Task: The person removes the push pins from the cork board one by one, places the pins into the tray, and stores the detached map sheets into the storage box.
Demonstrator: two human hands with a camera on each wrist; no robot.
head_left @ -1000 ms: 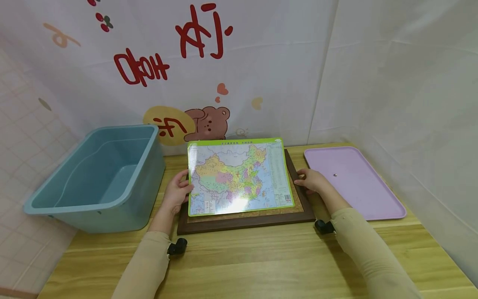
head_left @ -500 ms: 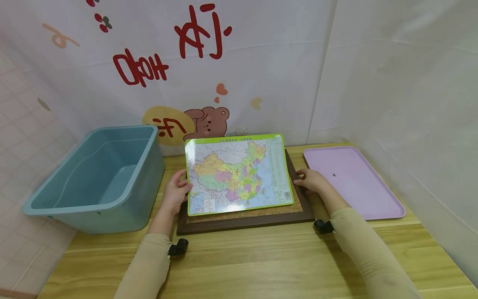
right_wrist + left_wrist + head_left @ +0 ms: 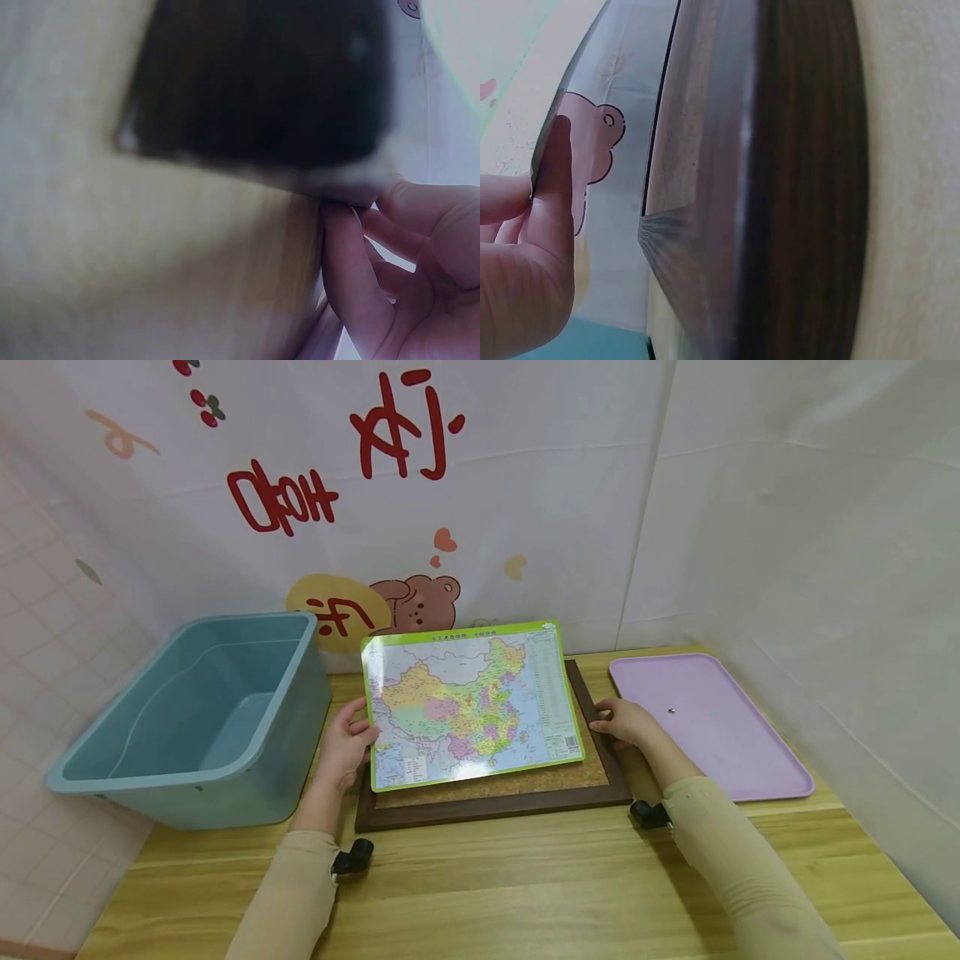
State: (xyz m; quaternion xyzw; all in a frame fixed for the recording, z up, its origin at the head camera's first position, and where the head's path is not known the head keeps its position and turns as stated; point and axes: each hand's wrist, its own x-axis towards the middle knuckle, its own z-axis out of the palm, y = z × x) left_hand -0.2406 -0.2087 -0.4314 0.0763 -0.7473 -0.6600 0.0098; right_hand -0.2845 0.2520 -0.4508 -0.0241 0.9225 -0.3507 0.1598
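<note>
One glossy multicoloured China map with a lime-green border [image 3: 465,710] has shifted left and risen at its far edge, baring more cork at the right of the brown wood-framed corkboard [image 3: 495,809] beneath it. That, I judge, leaves the two less lined up. The person's left hand [image 3: 347,752] pinches the map's left edge, fingers closed on it and clear of the frame; the right hand [image 3: 628,723] pinches the corkboard's right edge, fingers nearly together.

Characters in the map's title strip [image 3: 465,633] are too small to read; a barcode [image 3: 571,742] sits near its lower right corner. No brand is legible.

Farther out, a blue-green plastic tub [image 3: 288,760] stands toward the left edge of the pale wood-grain desk [image 3: 487,893], and a lilac rectangular tray [image 3: 727,735] lies near its back right corner. Behind, a white wall cloth [image 3: 570,485] bears big red characters I cannot read with confidence.
</note>
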